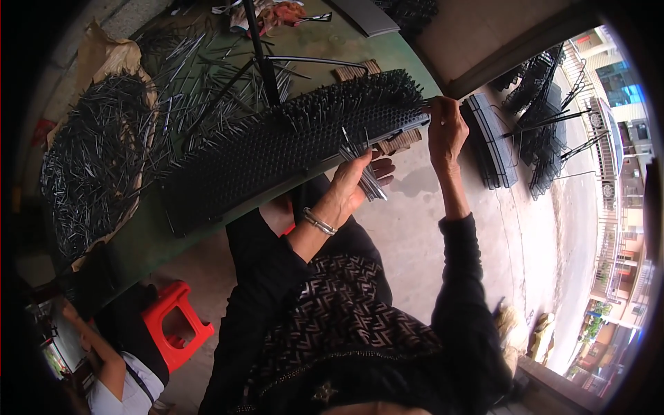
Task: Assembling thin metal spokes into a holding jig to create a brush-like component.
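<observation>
A long black perforated panel (256, 151) lies along the near edge of a green table, its surface full of small holes. Thin dark rods stand upright in rows (353, 97) along its far side. In front of the panel, my left hand (351, 181) is closed around a bundle of thin metal rods (373, 185), the thumb across them and the other fingers partly curled. At the panel's right end my right hand (448, 128) is closed, thumb and fingertips pinched together beside the last holes. What sits between those fingertips is too small to make out.
Loose rods (207, 76) are strewn over the green table (155, 252), with a large heap (100, 152) on brown paper at left. A black metal stand (261, 59) rises behind the panel. Grey panels (490, 142) stand on the floor at right. Lower left, a person (124, 377) is near a red stool (178, 325).
</observation>
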`<state>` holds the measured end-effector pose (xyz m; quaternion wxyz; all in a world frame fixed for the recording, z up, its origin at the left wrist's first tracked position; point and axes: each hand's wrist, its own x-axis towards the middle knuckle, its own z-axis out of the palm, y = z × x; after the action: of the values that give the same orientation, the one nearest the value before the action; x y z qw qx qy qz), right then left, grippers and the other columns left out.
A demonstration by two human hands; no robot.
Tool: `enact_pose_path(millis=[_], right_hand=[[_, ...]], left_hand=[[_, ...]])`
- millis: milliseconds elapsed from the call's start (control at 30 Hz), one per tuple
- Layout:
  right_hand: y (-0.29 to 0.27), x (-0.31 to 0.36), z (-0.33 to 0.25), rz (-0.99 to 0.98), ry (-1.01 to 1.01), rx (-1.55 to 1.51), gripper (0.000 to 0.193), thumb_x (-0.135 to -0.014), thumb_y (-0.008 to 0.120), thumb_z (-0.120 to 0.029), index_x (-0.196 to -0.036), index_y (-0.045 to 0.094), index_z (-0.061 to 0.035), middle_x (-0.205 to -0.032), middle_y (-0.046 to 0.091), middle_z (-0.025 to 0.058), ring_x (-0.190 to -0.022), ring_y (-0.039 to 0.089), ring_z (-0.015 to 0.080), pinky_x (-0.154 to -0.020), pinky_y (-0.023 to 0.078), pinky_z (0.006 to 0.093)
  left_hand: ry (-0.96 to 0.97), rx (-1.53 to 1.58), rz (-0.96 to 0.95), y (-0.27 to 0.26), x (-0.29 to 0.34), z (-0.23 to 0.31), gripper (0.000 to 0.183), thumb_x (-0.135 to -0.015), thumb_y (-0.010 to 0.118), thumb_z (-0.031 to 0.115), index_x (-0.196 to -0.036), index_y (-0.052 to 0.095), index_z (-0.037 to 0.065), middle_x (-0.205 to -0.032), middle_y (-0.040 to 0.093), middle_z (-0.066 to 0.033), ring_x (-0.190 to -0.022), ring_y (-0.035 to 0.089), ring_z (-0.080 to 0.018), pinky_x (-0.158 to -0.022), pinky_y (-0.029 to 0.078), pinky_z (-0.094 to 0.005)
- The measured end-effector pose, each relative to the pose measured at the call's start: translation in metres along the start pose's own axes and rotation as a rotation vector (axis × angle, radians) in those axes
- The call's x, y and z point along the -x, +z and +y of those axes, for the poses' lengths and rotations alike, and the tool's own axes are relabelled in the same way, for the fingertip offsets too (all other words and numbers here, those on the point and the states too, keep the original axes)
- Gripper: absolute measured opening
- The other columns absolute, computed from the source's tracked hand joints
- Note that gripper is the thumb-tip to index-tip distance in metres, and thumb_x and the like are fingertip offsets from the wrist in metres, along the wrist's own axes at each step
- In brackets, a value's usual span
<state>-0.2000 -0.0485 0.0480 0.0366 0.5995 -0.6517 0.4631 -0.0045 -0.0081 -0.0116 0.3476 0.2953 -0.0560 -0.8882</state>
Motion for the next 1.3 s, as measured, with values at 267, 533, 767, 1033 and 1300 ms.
enact_pose_path(millis=[267, 533, 767, 1033, 1300], right_hand=[[-0.004, -0.01, 0.009, -0.089, -0.09, 0.05, 0.008, -0.096, 0.056, -0.012, -0.095, 0.059, -0.0043, -0.078, 0.071, 0.0078, -0.073, 0.07, 0.0189, -0.067, 0.052, 0.0288], [-0.01, -0.022, 0.012, -0.202, -0.173, 0.108, 0.01, -0.097, 0.052, -0.012, -0.098, 0.057, -0.0039, -0.077, 0.068, 0.01, -0.073, 0.07, 0.0222, -0.066, 0.052, 0.0324], [-0.014, -0.024, 0.004, -0.258, -0.177, 0.138, 0.006, -0.096, 0.052, -0.009, -0.098, 0.056, -0.0052, -0.078, 0.067, 0.0094, -0.074, 0.068, 0.0232, -0.066, 0.051, 0.0336], [-0.013, -0.019, 0.004, -0.291, -0.283, 0.163, 0.006, -0.092, 0.054, -0.005, -0.098, 0.056, -0.0051, -0.081, 0.064, 0.0101, -0.075, 0.066, 0.0266, -0.066, 0.052, 0.0345], [-0.005, -0.025, 0.002, -0.329, -0.243, 0.1, 0.005, -0.094, 0.054, -0.007, -0.097, 0.057, -0.0044, -0.081, 0.065, 0.0098, -0.075, 0.067, 0.0255, -0.066, 0.052, 0.0342]], left_hand=[[-0.024, -0.034, 0.009, 0.004, 0.01, 0.005, 0.026, -0.101, 0.049, 0.026, -0.113, 0.058, 0.005, -0.116, 0.063, -0.0177, -0.111, 0.061, -0.0331, -0.092, 0.05, -0.0584], [-0.04, -0.054, 0.014, 0.006, 0.018, 0.005, 0.027, -0.101, 0.047, 0.027, -0.119, 0.056, 0.007, -0.116, 0.062, -0.0181, -0.11, 0.06, -0.0331, -0.091, 0.051, -0.0579], [-0.025, -0.027, 0.037, -0.002, 0.013, 0.001, 0.026, -0.1, 0.05, 0.025, -0.116, 0.058, 0.006, -0.096, 0.064, -0.0125, -0.09, 0.064, -0.0248, -0.085, 0.055, -0.0524], [-0.016, -0.044, 0.048, -0.003, 0.014, 0.003, 0.024, -0.098, 0.055, 0.024, -0.112, 0.061, 0.005, -0.084, 0.06, -0.0058, -0.069, 0.055, -0.0152, -0.065, 0.05, -0.0357], [-0.039, 0.007, 0.018, -0.002, 0.013, 0.004, 0.025, -0.097, 0.057, 0.024, -0.111, 0.06, 0.004, -0.076, 0.052, -0.002, -0.06, 0.044, -0.0111, -0.057, 0.04, -0.0286]])
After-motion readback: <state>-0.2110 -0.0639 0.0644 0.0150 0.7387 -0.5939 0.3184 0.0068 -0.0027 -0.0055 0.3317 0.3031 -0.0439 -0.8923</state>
